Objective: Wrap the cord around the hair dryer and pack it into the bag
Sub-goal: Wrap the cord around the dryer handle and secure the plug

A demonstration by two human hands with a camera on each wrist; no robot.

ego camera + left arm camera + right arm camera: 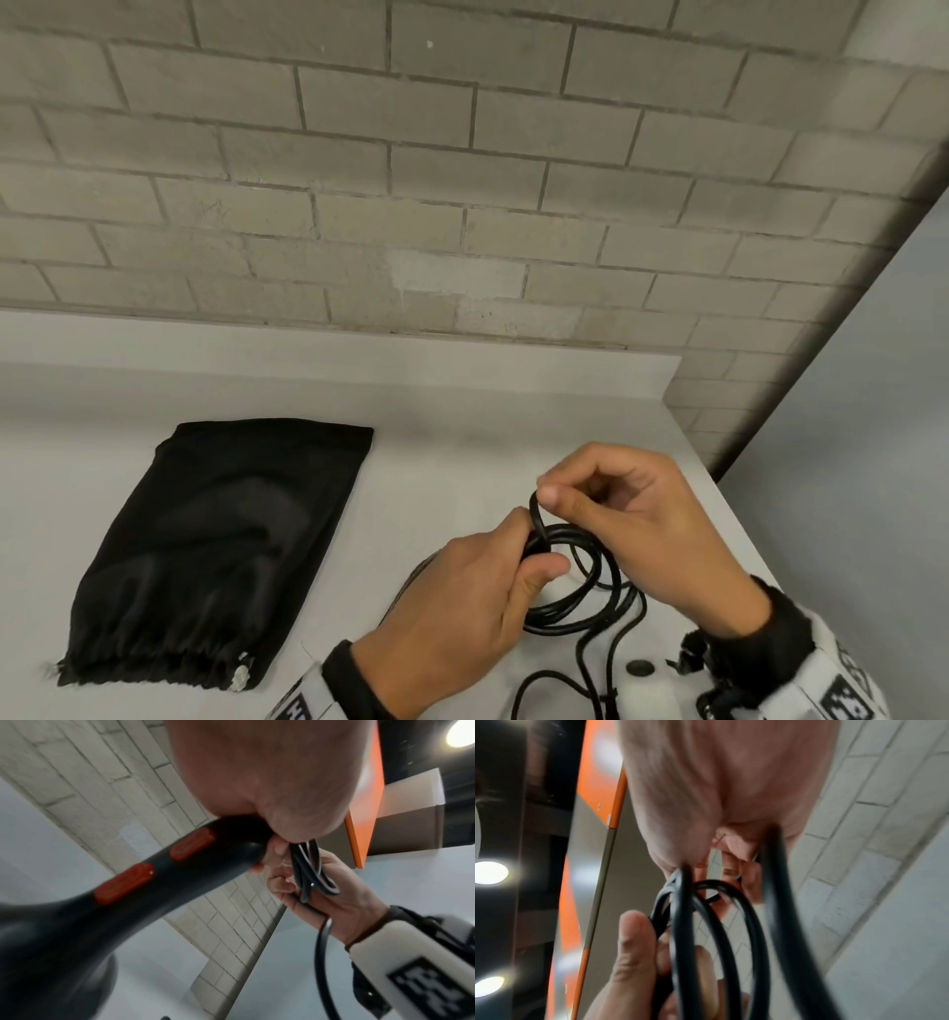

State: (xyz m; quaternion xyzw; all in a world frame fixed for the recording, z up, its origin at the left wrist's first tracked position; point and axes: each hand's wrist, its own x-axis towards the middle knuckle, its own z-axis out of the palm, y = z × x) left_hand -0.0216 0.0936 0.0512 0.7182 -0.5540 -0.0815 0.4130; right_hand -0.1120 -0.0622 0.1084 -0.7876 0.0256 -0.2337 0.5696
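- Head view: left hand grips hair dryer handle and coiled cord above desk.
- Right hand fingers pinch a cord loop.
- Bag flat, well left.

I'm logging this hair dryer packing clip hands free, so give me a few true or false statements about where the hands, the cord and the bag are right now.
1. The left hand grips the hair dryer by its handle end together with coils of the cord. True.
2. The right hand rests flat on the table. False: it pinches a loop of the cord above the coils.
3. The black bag lies flat on the table, apart from both hands. True.
4. The hair dryer is already inside the bag. False: it is in the left hand.
5. The cord is white. False: it is black.
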